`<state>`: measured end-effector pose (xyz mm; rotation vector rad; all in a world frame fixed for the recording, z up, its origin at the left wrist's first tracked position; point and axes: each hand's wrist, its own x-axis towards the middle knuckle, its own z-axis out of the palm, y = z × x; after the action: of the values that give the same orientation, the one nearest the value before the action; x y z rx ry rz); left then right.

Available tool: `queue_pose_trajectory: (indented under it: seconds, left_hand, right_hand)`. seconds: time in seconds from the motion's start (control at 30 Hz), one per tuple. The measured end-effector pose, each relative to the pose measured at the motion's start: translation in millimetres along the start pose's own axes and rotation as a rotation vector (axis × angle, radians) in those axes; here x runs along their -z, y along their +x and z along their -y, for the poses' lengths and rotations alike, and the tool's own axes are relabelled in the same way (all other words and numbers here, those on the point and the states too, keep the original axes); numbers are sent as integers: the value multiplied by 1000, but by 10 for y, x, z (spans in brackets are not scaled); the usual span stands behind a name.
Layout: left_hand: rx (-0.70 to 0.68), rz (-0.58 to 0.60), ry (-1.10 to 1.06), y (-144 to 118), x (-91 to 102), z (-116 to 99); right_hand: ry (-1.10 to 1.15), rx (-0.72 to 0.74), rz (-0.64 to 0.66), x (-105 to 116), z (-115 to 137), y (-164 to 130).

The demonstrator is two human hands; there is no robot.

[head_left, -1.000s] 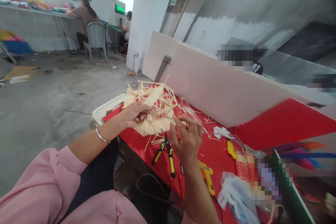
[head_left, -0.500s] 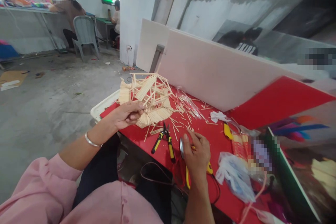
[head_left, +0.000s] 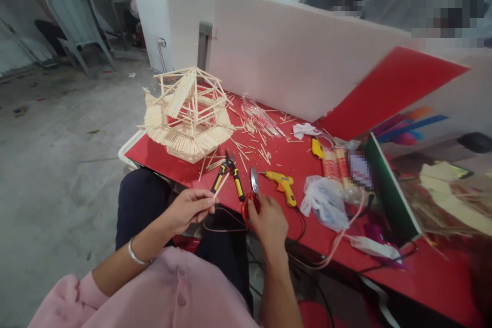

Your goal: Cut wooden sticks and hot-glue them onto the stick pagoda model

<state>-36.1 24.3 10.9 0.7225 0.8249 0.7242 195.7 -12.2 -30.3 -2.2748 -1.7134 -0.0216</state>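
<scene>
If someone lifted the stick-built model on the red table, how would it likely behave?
The stick model is probably light for its size, since its upper frame is mostly open gaps. That frame looks fragile, being so thin, and might snap if squeezed. The closely packed skirt below seems stiffer.

Left fingers (head_left: 200, 195) have withdrawn from the stick model (head_left: 182, 136).

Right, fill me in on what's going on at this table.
A person's left hand pinches a short pale stick, while the right hand grasps red-handled scissors at the near edge of the red table. Beyond the hands stands a stick model, its upper frame mostly open. Yellow-and-black pliers lie left of the scissors, a yellow glue gun right.
</scene>
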Motion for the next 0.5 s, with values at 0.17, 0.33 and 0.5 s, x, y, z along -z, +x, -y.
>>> queue_pose_trajectory:
  seconds: [0.17, 0.33, 0.5]
  left_hand:
    - [11, 1, 25, 84, -48, 116]
    - [3, 17, 99, 112, -100, 206]
    - [-19, 9, 155, 87, -94, 317]
  right_hand:
    - [312, 43, -98, 66, -23, -101]
    - [900, 41, 52, 179, 269, -93]
    - [1150, 69, 172, 190, 554, -35]
